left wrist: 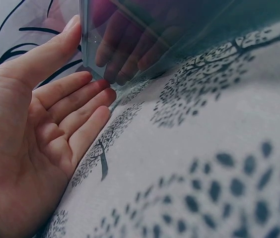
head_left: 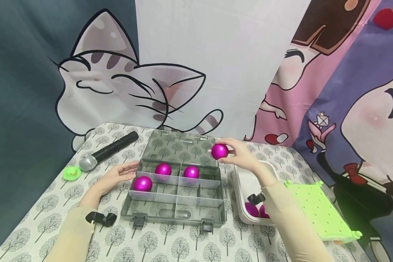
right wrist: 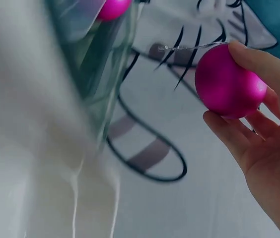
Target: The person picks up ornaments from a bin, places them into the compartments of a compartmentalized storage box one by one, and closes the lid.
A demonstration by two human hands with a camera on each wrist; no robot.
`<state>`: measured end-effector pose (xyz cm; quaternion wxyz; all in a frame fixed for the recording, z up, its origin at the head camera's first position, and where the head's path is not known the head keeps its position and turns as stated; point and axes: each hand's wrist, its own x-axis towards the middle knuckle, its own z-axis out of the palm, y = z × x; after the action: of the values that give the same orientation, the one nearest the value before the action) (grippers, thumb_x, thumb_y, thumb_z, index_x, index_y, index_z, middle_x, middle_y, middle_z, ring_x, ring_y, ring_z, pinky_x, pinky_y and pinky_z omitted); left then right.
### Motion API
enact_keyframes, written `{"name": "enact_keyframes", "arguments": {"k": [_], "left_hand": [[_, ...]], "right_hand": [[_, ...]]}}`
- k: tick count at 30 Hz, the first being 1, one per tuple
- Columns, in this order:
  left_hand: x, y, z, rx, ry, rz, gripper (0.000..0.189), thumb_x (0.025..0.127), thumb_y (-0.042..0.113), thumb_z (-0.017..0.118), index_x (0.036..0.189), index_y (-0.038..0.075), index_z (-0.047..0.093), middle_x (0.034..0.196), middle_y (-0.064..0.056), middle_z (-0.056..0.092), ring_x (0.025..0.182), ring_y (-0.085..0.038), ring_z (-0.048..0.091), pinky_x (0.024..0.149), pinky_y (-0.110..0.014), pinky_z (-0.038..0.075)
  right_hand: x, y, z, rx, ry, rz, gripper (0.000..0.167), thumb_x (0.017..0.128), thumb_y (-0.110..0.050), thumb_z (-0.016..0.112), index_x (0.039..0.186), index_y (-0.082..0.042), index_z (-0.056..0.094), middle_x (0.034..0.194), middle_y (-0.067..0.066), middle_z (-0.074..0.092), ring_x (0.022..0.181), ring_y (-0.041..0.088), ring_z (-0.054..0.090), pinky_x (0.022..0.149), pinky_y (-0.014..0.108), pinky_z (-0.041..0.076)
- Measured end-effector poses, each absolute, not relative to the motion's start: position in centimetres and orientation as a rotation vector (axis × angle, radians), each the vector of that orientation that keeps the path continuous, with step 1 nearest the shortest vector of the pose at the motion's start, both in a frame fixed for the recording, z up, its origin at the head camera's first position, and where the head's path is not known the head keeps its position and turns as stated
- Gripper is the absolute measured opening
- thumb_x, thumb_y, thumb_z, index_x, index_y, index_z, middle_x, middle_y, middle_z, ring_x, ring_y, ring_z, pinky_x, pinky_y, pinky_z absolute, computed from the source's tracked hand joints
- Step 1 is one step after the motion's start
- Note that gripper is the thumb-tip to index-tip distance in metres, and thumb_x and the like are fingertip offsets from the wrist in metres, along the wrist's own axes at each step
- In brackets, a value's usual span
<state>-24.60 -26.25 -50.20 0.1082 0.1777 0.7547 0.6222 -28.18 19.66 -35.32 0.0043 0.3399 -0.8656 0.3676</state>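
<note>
Beige cloth sleeves (head_left: 70, 233) at 8 and 4 o'clock from a smoky plastic divided box (head_left: 157, 219); smooth white tub (head_left: 245, 178) at 3, partly hidden behind the right arm, with a dotted lime rack (head_left: 317, 211) farther out. Three magenta balls (head_left: 163, 170) in the box's compartments. At 9, straight-fingered left hand (head_left: 118, 175), contact with the box unclear. At 2, near the lid, right hand (head_left: 243, 156) pinching another magenta ball (head_left: 219, 151): round, satiny, string-tailed. Microphone (head_left: 109, 151) at 10, cat-print curtain (head_left: 118, 83) beyond.
</note>
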Motion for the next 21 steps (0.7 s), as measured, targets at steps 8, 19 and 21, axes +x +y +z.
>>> {"name": "enact_keyframes", "arguments": {"k": [8,19,21], "left_hand": [[-24.6,-26.3,-50.2,0.527,2.213,1.837,0.063,0.095,0.009,0.06,0.146,-0.011,0.03,0.151,-0.032,0.031,0.113,0.013,0.048,0.098,-0.01,0.041],[-24.7,-26.4,-50.3,0.511,2.239,1.813,0.062,0.095,0.01,0.06,0.147,-0.01,0.03,0.152,-0.03,0.032,0.134,-0.024,0.044,0.098,-0.01,0.041],[-24.7,-26.3,-50.3,0.508,2.238,1.813,0.063,0.095,0.01,0.06,0.147,-0.01,0.03,0.152,-0.03,0.032,0.135,-0.028,0.043,0.098,-0.01,0.041]], "right_hand": [[-27.8,14.8,-35.5,1.152,-2.671,1.236,0.062,0.075,-0.004,0.082,0.132,-0.002,0.057,0.134,0.017,0.057,0.12,0.032,0.056,0.092,0.033,0.057],[-26.3,9.4,-37.2,1.293,-2.712,1.252,0.063,0.076,-0.01,0.082,0.132,-0.002,0.056,0.136,0.014,0.057,0.119,0.029,0.058,0.09,0.025,0.056],[-26.1,8.6,-37.6,1.335,-2.717,1.201,0.062,0.075,-0.012,0.083,0.131,-0.003,0.058,0.135,0.013,0.059,0.119,0.028,0.059,0.089,0.024,0.056]]}}
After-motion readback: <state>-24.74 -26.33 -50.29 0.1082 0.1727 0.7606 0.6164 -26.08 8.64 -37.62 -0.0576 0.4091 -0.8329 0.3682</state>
